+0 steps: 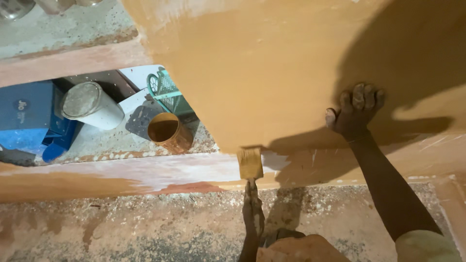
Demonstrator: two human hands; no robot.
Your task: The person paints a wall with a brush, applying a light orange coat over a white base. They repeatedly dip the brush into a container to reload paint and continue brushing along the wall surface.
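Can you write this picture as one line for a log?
left hand: holds paintbrush on white patch | right hand: flat on tan wall | paint tin: open, aside

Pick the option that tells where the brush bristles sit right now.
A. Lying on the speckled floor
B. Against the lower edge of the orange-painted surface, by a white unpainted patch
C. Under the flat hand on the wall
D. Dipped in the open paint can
B: the left hand holds the brush with its bristles at the lower edge of the orange surface, next to the white patch; the paint can stands apart to the left.
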